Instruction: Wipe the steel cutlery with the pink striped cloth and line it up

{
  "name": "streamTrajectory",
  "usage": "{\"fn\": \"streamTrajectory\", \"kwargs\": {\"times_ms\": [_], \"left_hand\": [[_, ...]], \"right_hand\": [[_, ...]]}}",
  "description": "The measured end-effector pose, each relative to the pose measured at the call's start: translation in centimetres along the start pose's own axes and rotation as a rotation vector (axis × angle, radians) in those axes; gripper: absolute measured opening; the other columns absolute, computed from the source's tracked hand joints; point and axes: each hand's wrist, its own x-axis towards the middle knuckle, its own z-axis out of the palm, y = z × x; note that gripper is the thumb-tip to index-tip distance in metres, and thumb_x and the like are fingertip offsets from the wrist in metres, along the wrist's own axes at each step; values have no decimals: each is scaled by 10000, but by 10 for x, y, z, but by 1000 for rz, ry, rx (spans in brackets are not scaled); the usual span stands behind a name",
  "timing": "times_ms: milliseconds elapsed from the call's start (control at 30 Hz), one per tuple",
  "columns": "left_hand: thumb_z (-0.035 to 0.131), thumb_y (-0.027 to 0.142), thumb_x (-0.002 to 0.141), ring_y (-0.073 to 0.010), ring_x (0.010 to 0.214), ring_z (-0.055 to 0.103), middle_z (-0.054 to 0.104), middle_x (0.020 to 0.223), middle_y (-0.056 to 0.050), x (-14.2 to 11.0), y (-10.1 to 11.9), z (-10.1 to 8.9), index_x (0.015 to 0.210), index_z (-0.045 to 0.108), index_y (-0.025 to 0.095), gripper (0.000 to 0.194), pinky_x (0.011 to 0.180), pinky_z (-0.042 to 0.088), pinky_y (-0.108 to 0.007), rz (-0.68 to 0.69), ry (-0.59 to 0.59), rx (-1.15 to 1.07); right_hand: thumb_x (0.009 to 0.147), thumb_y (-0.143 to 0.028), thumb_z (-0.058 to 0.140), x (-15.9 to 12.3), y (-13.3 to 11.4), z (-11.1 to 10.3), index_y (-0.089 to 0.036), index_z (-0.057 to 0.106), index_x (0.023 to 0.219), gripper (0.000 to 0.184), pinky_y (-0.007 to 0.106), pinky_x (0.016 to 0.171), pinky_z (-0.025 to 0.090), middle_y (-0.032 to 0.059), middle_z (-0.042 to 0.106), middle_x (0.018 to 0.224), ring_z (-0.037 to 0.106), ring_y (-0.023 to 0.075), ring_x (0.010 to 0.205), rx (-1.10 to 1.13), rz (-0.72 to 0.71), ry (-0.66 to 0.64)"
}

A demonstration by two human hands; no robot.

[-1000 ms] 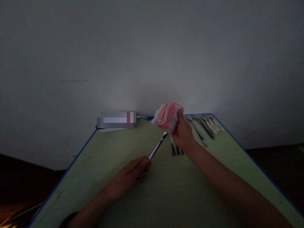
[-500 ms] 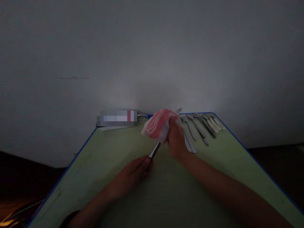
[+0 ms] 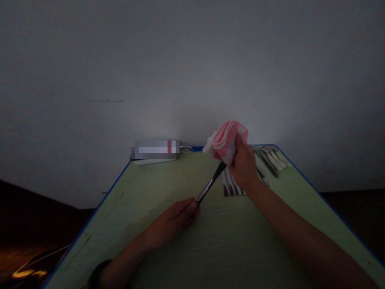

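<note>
My left hand (image 3: 182, 214) is closed round the handle end of a shiny metal table knife (image 3: 207, 188), which slants up and away to the right. My right hand (image 3: 245, 160) grips a bunched pink and white cloth (image 3: 227, 140), thumb on top. The cloth covers the knife's far end, so its tip is hidden. Below and behind the right hand, several pieces of cutlery (image 3: 230, 186) lie in a row on the table, partly covered by that hand and forearm.
The pale green table (image 3: 168, 180) has a blue edge and stands against a grey wall (image 3: 192, 72). At its back left sits a blurred-out box-like object (image 3: 155, 149) with a white cable (image 3: 187, 148). More spoons or forks (image 3: 275, 158) lie at the back right.
My right hand and the cloth have moved up and to the right, exposing more of the knife's length. The left hand has hardly moved. The view has shifted slightly.
</note>
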Motion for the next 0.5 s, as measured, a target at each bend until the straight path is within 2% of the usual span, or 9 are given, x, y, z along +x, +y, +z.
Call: {"fn": "streamTrajectory", "kwargs": {"times_ms": [167, 333, 500], "left_hand": [[345, 517, 898, -106, 635, 402, 426, 687, 40, -3, 2, 0, 741, 481, 180, 395, 597, 360, -203, 1, -3, 41], [321, 501, 912, -103, 617, 403, 428, 674, 44, -3, 2, 1, 745, 484, 180, 397, 579, 348, -203, 9, 15, 66], [323, 516, 906, -102, 607, 392, 416, 666, 45, -1, -3, 2, 747, 480, 181, 402, 571, 348, -206, 20, 26, 19]], "right_hand": [[806, -566, 456, 6, -4, -6, -180, 533, 700, 408, 207, 405, 290, -57, 450, 505, 377, 71, 419, -29, -76, 103], [818, -596, 408, -3, 3, -2, -191, 466, 637, 447, 218, 399, 260, -60, 402, 503, 327, 65, 411, -88, -86, 158], [835, -617, 350, -22, 14, 5, -201, 402, 574, 494, 226, 395, 219, -61, 344, 469, 286, 73, 408, -270, -29, 100]]}}
